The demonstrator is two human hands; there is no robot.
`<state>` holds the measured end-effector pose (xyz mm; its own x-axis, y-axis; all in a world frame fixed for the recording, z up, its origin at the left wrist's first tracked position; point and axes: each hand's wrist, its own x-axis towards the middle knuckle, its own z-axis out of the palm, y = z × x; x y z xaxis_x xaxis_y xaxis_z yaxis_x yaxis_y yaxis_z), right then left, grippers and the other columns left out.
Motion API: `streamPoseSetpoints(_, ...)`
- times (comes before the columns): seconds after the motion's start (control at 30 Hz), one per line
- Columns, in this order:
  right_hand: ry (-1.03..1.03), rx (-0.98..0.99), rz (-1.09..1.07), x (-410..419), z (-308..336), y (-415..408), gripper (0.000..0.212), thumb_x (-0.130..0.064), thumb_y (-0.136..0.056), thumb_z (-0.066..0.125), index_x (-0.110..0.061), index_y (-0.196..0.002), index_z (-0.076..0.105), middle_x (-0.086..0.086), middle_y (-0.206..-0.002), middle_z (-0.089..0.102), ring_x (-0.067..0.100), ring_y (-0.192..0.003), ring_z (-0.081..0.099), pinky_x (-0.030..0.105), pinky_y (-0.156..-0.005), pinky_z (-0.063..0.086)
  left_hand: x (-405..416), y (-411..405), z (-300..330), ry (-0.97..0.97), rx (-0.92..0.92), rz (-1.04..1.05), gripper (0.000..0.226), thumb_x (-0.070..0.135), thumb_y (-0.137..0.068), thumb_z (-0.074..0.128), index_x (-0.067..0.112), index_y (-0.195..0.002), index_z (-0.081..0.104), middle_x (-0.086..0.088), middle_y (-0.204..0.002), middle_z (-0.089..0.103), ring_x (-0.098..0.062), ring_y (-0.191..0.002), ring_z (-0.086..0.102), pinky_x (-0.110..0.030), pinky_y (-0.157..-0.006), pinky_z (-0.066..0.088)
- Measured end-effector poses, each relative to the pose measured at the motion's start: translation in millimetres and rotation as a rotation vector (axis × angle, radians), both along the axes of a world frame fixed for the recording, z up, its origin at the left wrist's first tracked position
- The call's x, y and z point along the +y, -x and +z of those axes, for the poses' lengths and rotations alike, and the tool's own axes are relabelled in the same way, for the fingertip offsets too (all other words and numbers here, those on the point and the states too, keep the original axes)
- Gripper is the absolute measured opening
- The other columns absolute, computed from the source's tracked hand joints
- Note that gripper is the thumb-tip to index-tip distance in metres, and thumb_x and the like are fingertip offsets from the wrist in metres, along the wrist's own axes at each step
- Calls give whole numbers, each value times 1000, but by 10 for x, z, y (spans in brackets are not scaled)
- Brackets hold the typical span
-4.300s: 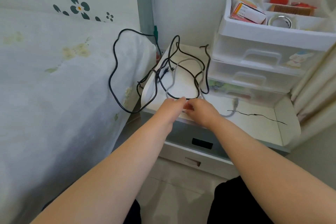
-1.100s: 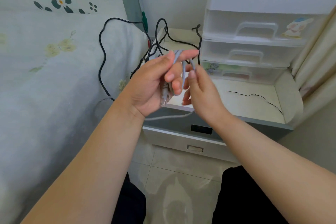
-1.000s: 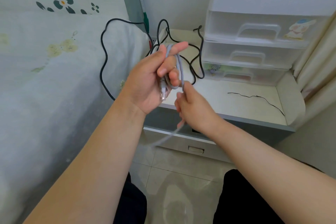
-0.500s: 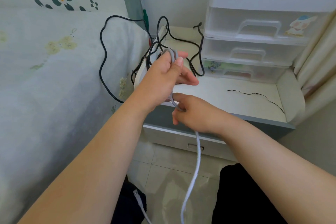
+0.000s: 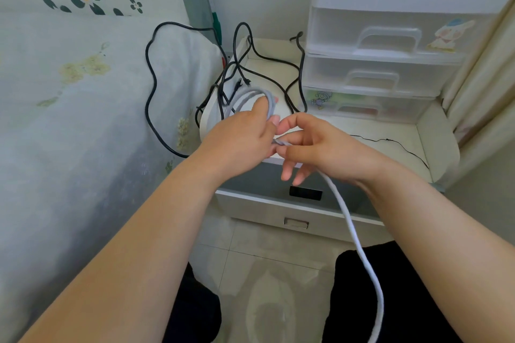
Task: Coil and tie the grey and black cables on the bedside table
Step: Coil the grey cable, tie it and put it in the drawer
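The left hand [image 5: 239, 136] holds several loops of the thin grey braided cable [image 5: 351, 228] just above the front edge of the white bedside table [image 5: 390, 131]. Its fingers are curled around the bundle, and the loops rise over the fingertips, so the hand works as a form that keeps the coil round. The right hand [image 5: 320, 147] pinches the same cable between thumb and first finger, right beside the left hand, while its other fingers hang loose and hold nothing. From this pinch the free part of the cable runs down past the drawer front toward the floor. I think the right hand holds it so close in order to guide the next turn onto the coil without twisting. The coiling seems to be about half done, because a long free part remains, and no tie is made yet.

The long black rubber cable [image 5: 150, 86] lies untouched; it is tangled on the back part of the table and hangs in a big loop over the edge of the bed with the flowered white sheet [image 5: 69, 92]. A white plastic drawer unit [image 5: 390, 36] stands on the table at the right. A thin black thread [image 5: 390, 140] lies in front of it.
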<state>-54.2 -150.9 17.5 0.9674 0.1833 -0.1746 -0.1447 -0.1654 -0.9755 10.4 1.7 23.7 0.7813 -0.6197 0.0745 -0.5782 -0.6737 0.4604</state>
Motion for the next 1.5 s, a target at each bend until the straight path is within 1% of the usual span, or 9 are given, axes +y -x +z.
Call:
streamPoseSetpoints(0.1, 154, -121, -93, -33, -11, -12, 15, -12, -89, 63, -13, -96, 51, -1, -73, 72, 17, -48, 54, 28, -50, 49, -16, 8, 17, -41, -31, 17, 31, 38, -102, 31, 21, -82, 49, 10, -71, 54, -14, -66, 52, -31, -55, 34)
streamPoseSetpoints(0.2, 589, -249, -153, -142, -15, -7, 14, -36, -83, 68, -27, -86, 57, -6, -60, 62, 14, -53, 52, 32, -59, 46, -4, -17, 21, -42, 33, 5, 41, 42, -100, 34, 20, -76, 58, 6, -67, 55, -13, -63, 52, -29, -56, 37)
streamPoseSetpoints(0.37, 1080, -894, -349, -220, -64, -44, 27, -43, -91, 55, -20, -89, 69, -2, -77, 63, 23, -74, 54, 27, -66, 34, 111, -68, 138, 465, 798, -103, 41, 39, -102, 38, 11, -81, 60, 8, -46, 35, -6, -36, 25, -19, -40, 25)
streamPoseSetpoints(0.7, 480, -921, -535, 39, -107, 32, 12, -25, -98, 42, -23, -102, 53, -18, -83, 56, 13, -70, 53, 32, -62, 46, 202, -28, 127, 855, 1293, -480, 43, 32, -97, 36, 4, -113, 64, 9, -40, 51, 1, -27, 33, -19, -38, 18)
streamPoseSetpoints(0.83, 551, -913, -613, 84, -83, 56, 24, -20, -99, 40, -14, -117, 56, -15, -103, 57, 8, -84, 56, 30, -69, 47, 210, -39, 156, 1001, 1525, -600, 55, 39, -98, 25, -1, -126, 49, 6, -49, 60, -3, -28, 26, -19, -37, 16)
streamPoseSetpoints(0.97, 615, -857, -673, 119, -79, 77, 22, -25, -100, 39, -25, -120, 48, -19, -85, 55, 4, -66, 47, 26, -54, 38, 234, -41, 194, 1104, 1515, -643, 50, 33, -99, 27, 0, -131, 46, 1, -60, 64, -5, -31, 26, -20, -38, 19)
streamPoseSetpoints(1.13, 489, -540, -519, 168, -126, -11, 25, -35, -101, 34, -29, -117, 52, -12, -64, 46, 7, -54, 44, 30, -53, 41, 189, 1, 234, 1265, 1233, -488, 44, 29, -101, 24, 8, -137, 40, 0, -124, 65, -1, -36, 38, -14, -44, 31)
streamPoseSetpoints(1.27, -79, -112, -226, 361, -126, 24, 21, -19, -100, 42, -31, -113, 52, 1, -78, 41, 8, -50, 45, 36, -52, 56, 107, 44, 195, 1252, 1096, -315, 51, 18, -101, 31, 7, -149, 20, 0, -80, 70, -9, -55, 59, -23, -63, 51)
streamPoseSetpoints(1.5, -310, 244, 45, 428, -155, 105, 33, 4, -94, 44, -8, -124, 49, 1, -77, 44, 11, -50, 40, 28, -44, 53, 98, -25, 167, 1153, 684, -116, 52, 8, -105, 26, 15, -151, 3, 4, -58, 57, -21, -82, 72, -34, -101, 46)
